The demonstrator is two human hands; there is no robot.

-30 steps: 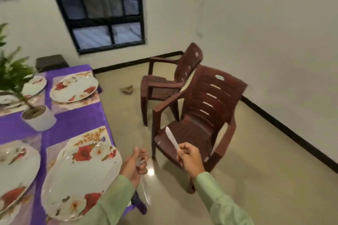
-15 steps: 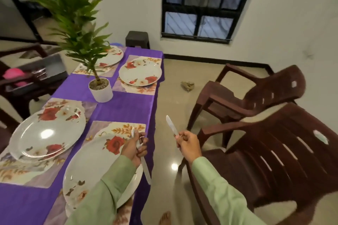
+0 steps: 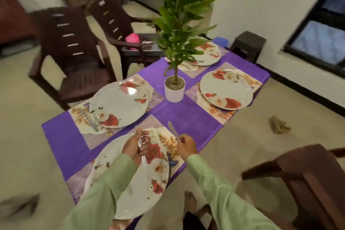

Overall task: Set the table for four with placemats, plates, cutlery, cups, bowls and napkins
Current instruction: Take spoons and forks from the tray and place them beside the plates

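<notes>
A purple-clothed table (image 3: 188,115) carries several floral placemats, each under a white flowered plate. My left hand (image 3: 135,145) hovers over the nearest plate (image 3: 149,183) and grips a bundle of metal cutlery (image 3: 142,155) whose handles hang down. My right hand (image 3: 185,145) holds a knife (image 3: 172,129) blade-up over the right edge of the nearest placemat (image 3: 168,141). Other plates lie at the left (image 3: 119,104), right (image 3: 225,88) and far end (image 3: 207,54).
A potted plant (image 3: 175,87) stands mid-table. Brown plastic chairs stand at the far left (image 3: 74,52) and near right (image 3: 308,183). A side stand holds a tray with a pink item (image 3: 131,38). A dark stool (image 3: 247,45) and a rag (image 3: 279,127) are on the floor.
My view has swung left from the chairs onto the whole table. Both hands, still holding the cutlery and the knife, now sit over the nearest place setting.
</notes>
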